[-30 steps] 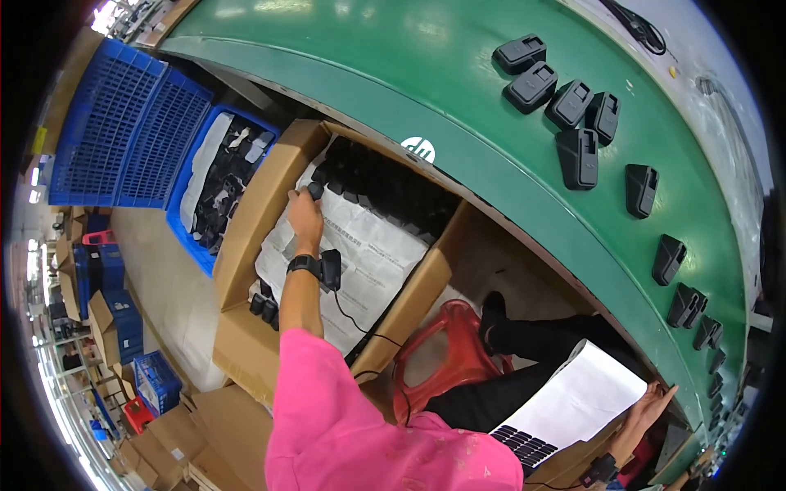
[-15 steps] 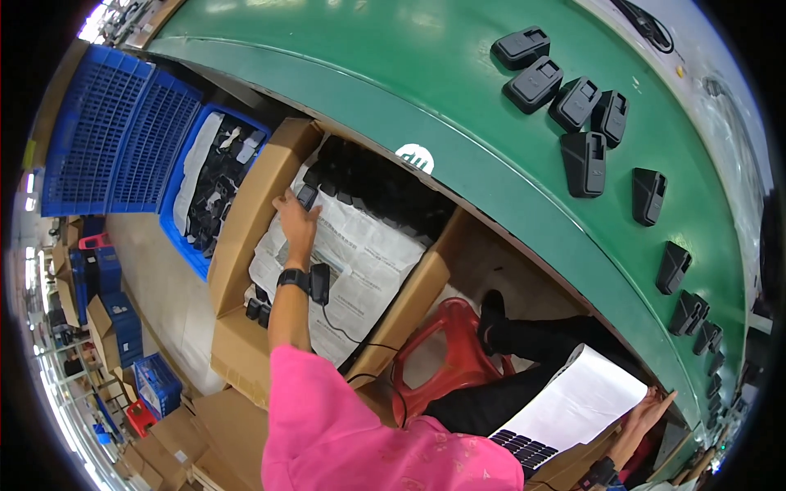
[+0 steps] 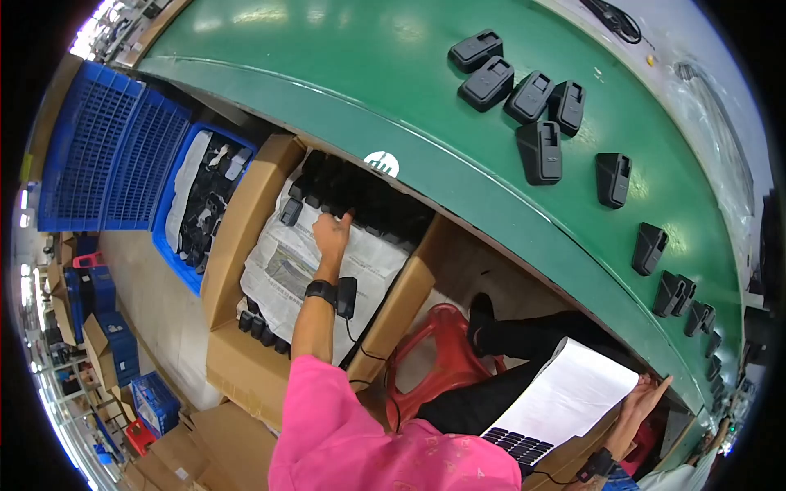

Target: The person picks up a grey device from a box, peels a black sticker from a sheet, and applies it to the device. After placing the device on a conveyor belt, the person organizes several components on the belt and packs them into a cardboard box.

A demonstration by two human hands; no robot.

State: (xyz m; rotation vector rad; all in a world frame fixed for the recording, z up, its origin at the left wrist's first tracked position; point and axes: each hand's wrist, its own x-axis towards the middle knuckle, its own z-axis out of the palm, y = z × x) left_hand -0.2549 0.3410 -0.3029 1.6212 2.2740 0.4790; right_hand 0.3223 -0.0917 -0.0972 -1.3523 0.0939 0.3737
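My left hand (image 3: 332, 235) is inside a cardboard box (image 3: 225, 237), above a printed paper sheet (image 3: 303, 274). Its fingers are curled at the edge of a row of black devices (image 3: 315, 192); what they grip, if anything, is hidden. One black device (image 3: 291, 213) lies on the paper to the left of this hand. At the lower right, my right hand (image 3: 643, 401) holds the edge of a white label sheet (image 3: 585, 389) with rows of black rectangles. Its outstretched fingers reach the green table's edge.
Several black charger-like devices (image 3: 540, 151) stand on the green table (image 3: 393, 74). Left of the box are a blue crate (image 3: 188, 274) of black parts and stacked blue baskets (image 3: 106, 155). A red stool (image 3: 446, 352) stands right of the box, and a cable (image 3: 360, 348) hangs from my left wrist.
My left hand has let go of the black device on the paper and moved right along the row. My right hand stays with the label sheet. The view has shifted slightly.
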